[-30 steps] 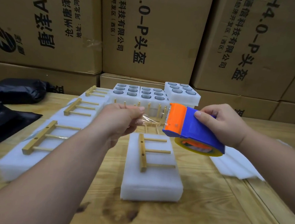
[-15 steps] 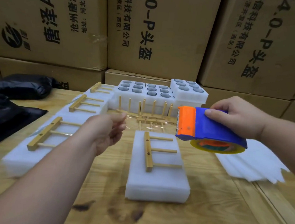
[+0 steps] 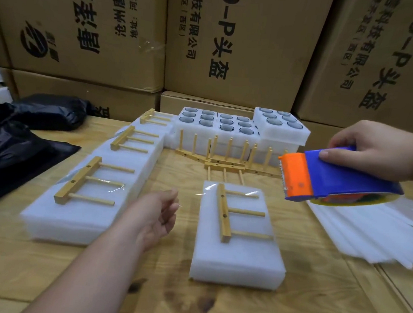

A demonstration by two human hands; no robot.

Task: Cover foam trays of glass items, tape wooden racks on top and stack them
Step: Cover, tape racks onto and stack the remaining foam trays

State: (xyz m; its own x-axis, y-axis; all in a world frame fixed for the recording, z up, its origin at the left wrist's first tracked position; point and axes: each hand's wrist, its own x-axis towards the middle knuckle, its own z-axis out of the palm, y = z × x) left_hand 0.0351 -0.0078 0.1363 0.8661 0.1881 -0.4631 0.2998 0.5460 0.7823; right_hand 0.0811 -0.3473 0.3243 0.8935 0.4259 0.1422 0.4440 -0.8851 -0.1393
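Note:
A covered white foam tray [image 3: 236,262] lies mid-table with a wooden rack [image 3: 223,214] flat on top. My right hand [image 3: 374,149] grips a blue and orange tape dispenser [image 3: 335,176], held above and to the right of the tray's far end. My left hand [image 3: 159,214] hovers left of the tray, fingers curled, pinching the end of a clear tape strip [image 3: 204,190]. The strip shows only as faint glints over the tray's far end. Open foam trays of glass items [image 3: 227,126] stand at the back.
Three covered trays with racks [image 3: 92,211] line the left side. Loose wooden racks [image 3: 224,162] lean against the open trays. Thin foam sheets [image 3: 367,233] are piled at the right, black plastic bags [image 3: 16,141] at the left. Large cartons [image 3: 233,47] wall the back.
My left hand has drawn the tape end down and to the left, away from the dispenser. The dispenser has shifted right, widening the gap between my hands.

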